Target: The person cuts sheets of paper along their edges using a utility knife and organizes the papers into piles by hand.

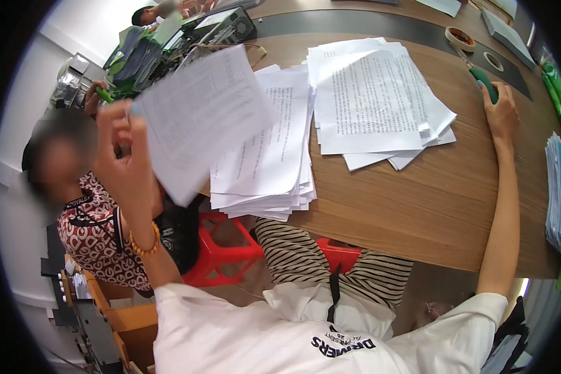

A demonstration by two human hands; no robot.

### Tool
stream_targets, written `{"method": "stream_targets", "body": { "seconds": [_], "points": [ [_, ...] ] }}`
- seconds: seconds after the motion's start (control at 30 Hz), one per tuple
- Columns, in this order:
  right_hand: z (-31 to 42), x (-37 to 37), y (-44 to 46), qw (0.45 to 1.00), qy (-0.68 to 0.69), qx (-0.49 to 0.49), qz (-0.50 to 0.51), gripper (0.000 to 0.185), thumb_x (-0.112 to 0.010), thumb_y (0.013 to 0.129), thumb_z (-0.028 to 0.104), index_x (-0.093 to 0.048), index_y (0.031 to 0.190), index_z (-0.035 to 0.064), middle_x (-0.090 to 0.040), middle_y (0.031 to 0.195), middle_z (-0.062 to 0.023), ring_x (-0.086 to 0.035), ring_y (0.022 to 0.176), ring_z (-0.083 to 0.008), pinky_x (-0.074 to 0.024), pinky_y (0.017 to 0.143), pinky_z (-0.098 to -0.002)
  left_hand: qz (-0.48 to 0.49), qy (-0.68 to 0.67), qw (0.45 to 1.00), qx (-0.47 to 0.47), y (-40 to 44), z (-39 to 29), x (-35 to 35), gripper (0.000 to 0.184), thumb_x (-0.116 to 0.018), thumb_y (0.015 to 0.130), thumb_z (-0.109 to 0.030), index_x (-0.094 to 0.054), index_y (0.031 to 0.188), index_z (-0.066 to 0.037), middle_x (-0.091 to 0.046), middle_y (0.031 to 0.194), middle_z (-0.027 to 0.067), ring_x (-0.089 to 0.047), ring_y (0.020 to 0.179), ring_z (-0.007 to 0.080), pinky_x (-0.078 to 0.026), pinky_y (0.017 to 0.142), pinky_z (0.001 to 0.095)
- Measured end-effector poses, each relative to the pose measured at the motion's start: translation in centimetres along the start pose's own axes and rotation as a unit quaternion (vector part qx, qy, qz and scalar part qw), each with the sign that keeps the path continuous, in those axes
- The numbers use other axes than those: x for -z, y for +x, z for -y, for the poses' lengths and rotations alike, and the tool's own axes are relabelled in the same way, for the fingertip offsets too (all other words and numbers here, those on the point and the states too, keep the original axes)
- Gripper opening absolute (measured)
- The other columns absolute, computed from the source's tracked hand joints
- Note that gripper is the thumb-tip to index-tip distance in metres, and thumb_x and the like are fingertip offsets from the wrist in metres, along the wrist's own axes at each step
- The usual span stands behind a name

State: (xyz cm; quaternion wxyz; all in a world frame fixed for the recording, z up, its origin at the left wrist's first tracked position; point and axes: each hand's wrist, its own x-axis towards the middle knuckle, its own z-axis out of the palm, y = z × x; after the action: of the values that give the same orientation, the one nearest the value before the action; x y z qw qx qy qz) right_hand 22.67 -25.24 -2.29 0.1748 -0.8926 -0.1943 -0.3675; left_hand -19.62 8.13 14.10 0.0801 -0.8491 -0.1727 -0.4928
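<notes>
My left hand [126, 140] is raised at the left, fingers curled, at the edge of a blurred printed sheet of paper [206, 118]; the sheet tilts in the air over the table edge. Below and to its right lies a thick, uneven paper stack [262, 165]. A second, fanned pile of printed sheets [371, 100] rests further right on the table. At the far right, my right hand [503, 115] is closed around a green-handled tool [484, 85] with a thin metal part pointing toward a tape roll; its exact kind is unclear.
Another person [87, 206] sits at the left, a green pen in hand. Computer parts [221, 28] crowd the table's far left. Tape rolls [460, 38] lie at the back right, and a paper bundle [558, 193] sits at the right edge. A red stool [221, 252] stands below.
</notes>
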Motion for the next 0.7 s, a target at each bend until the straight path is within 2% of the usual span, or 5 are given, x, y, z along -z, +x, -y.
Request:
{"method": "stream_targets", "body": {
  "seconds": [0.17, 0.47, 0.53, 0.6, 0.7],
  "points": [
    [1.2, 1.1, -0.2, 0.999, -0.031, -0.012, -0.001, 0.033, -0.058, 0.084, 0.044, -0.062, 0.096, 0.0131, -0.063, 0.094, -0.0028, -0.065, 0.081, -0.0244, -0.0533, 0.066, -0.0385, -0.088, -0.085, 0.937, -0.329, 2.6, -10.9, -8.4, 0.023, -0.070, 0.065, -0.006, -0.060, 0.085, -0.011, -0.057, 0.074, 0.0003, -0.053, 0.055, 0.0118, -0.040, 0.046, 0.0249],
    [1.8, 1.7, -0.1, 1.000, 0.004, -0.030, -0.001, 0.033, -0.061, 0.082, 0.042, -0.063, 0.092, 0.0113, -0.062, 0.088, -0.0042, -0.064, 0.078, -0.0247, -0.0521, 0.063, -0.0383, 0.441, -0.107, 0.846, -0.281, -1.4, -19.9, -19.0, 0.018, -0.058, 0.085, -0.026, -0.058, 0.094, -0.010, -0.065, 0.090, 0.0085, -0.059, 0.049, 0.0224, -0.048, 0.047, 0.0342],
    [2.1, 2.0, -0.2, 0.999, 0.019, -0.036, -0.002, 0.031, -0.062, 0.081, 0.041, -0.063, 0.092, 0.0113, -0.062, 0.088, -0.0047, -0.064, 0.079, -0.0255, -0.0513, 0.064, -0.0389, 0.531, -0.172, 0.809, -0.184, 1.3, -18.7, -18.8, 0.023, -0.053, 0.090, -0.028, -0.059, 0.101, -0.009, -0.066, 0.090, 0.0082, -0.063, 0.065, 0.0257, -0.050, 0.065, 0.0412],
    [2.6, 2.5, -0.3, 0.999, 0.017, -0.040, -0.002, 0.029, -0.063, 0.081, 0.038, -0.063, 0.091, 0.0112, -0.062, 0.088, -0.0054, -0.063, 0.078, -0.0264, -0.0506, 0.064, -0.0395, 0.337, -0.272, 0.855, -0.284, 1.2, -15.6, -22.2, 0.031, -0.051, 0.090, -0.036, -0.060, 0.107, -0.011, -0.066, 0.097, 0.0085, -0.062, 0.088, 0.0237, -0.044, 0.085, 0.0417],
    [3.7, 3.1, 0.4, 0.998, 0.056, -0.031, -0.027, 0.028, -0.064, 0.080, 0.036, -0.063, 0.090, 0.0101, -0.062, 0.087, -0.0065, -0.063, 0.077, -0.0277, -0.0496, 0.063, -0.0397, 0.331, -0.272, 0.862, -0.272, -1.4, -12.2, -26.1, 0.036, -0.039, 0.095, -0.032, -0.050, 0.127, -0.018, -0.044, 0.135, 0.0090, -0.033, 0.130, 0.0248, -0.020, 0.109, 0.0429]
  ]
}}
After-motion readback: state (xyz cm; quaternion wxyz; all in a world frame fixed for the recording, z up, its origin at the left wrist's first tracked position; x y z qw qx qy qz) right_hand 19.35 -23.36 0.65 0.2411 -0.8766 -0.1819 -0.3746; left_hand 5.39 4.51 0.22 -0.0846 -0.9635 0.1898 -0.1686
